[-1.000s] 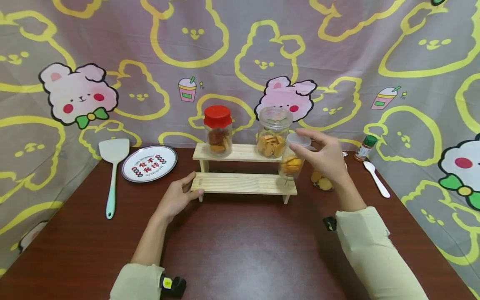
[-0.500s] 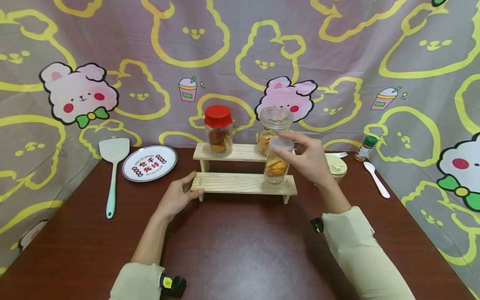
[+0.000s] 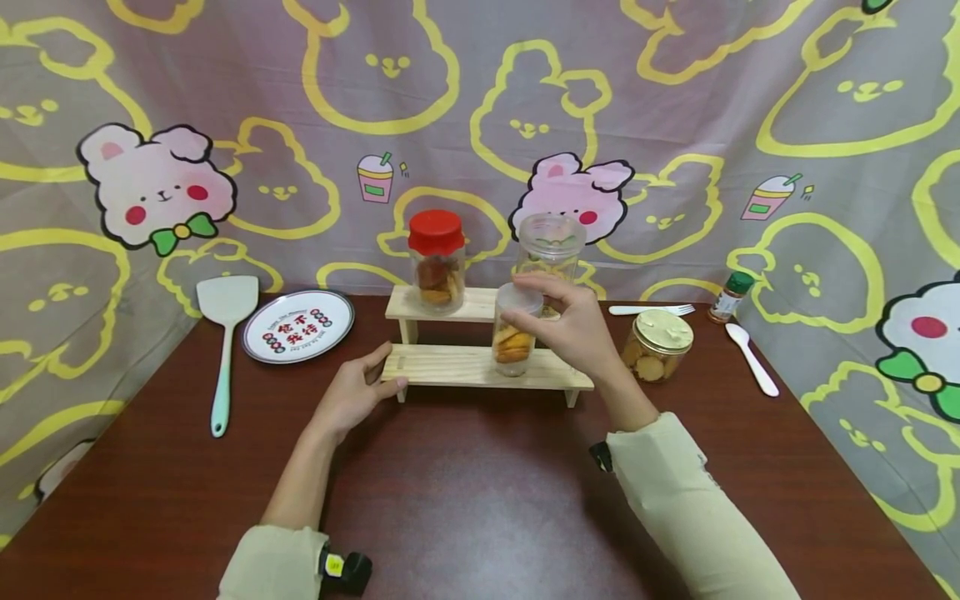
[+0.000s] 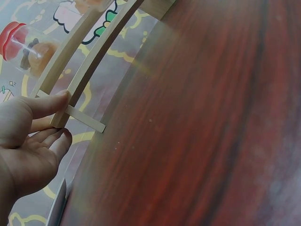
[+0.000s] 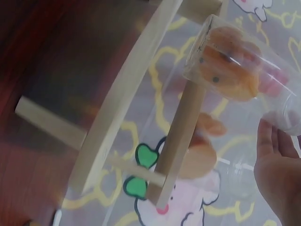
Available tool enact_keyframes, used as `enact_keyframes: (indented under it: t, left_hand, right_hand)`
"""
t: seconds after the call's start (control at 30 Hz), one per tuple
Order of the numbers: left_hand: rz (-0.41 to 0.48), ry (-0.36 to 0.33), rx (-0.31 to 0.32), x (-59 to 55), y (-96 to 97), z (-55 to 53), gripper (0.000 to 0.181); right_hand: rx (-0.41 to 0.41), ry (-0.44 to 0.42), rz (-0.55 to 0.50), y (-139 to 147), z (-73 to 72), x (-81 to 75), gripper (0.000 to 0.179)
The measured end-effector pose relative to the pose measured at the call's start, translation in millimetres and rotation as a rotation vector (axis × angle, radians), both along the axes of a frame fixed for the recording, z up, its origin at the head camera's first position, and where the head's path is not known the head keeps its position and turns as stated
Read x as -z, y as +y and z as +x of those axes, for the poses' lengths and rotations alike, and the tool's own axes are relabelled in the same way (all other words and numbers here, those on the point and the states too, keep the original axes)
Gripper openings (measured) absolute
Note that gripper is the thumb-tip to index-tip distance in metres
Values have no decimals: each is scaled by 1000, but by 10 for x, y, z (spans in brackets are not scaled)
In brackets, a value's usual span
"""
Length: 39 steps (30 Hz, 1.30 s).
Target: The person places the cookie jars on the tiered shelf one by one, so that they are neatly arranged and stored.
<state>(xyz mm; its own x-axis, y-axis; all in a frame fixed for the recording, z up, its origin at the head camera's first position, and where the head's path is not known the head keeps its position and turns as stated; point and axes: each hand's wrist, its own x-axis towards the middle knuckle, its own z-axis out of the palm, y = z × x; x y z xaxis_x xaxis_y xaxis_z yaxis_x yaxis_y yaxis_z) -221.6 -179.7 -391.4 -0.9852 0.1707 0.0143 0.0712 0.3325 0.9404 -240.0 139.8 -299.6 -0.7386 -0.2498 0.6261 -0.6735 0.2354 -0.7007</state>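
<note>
My right hand pinches a slim clear jar of cookies around its whitish lid. That jar is upright over the lower step of a two-tier wooden rack; in the right wrist view a gap shows between the jar and the lower board. At the rack's left end my left hand grips the lower board, thumb on one side and fingers on the other, as the left hand shows in the left wrist view. A red-lidded jar and a wide clear-lidded jar, partly hidden, stand on the upper step.
A gold-lidded cookie jar stands right of the rack, with a white fork, a green-capped bottle and a white spoon around it. On the left lie a plate and a spatula. A patterned curtain hangs behind.
The right hand has carried the slim jar leftward, from the lower step's right end to nearer its middle. The gold-lidded jar and fork have come into sight. The left hand stays put.
</note>
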Motion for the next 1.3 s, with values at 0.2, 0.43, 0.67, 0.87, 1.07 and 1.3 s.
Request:
enact_keyframes:
  t: [0.2,0.43,0.67,0.87,1.07,1.3]
  left_hand:
    - [20,13,6,14,10,-7,73]
    - [29,19,11,2,6,17,72]
    - [20,9,8,-27,-4,19,72]
    - [8,1,1,-15,-18,26,71]
    - [7,10,6,0,-22,22,71]
    - [-21,18,7,6,-31,23,71]
  right_hand:
    - [10,-71,10,-192,6,12,42]
    - [-53,-51,-32,-398,-26,67,42]
    - [-62,9,-30,-564,-63,108,41]
    - [-54,7,-17,-681,-62,147,42]
    - [-50,-17,3,-772,-76,180,44]
    - [-26,-36,11,-857,-69,202,45]
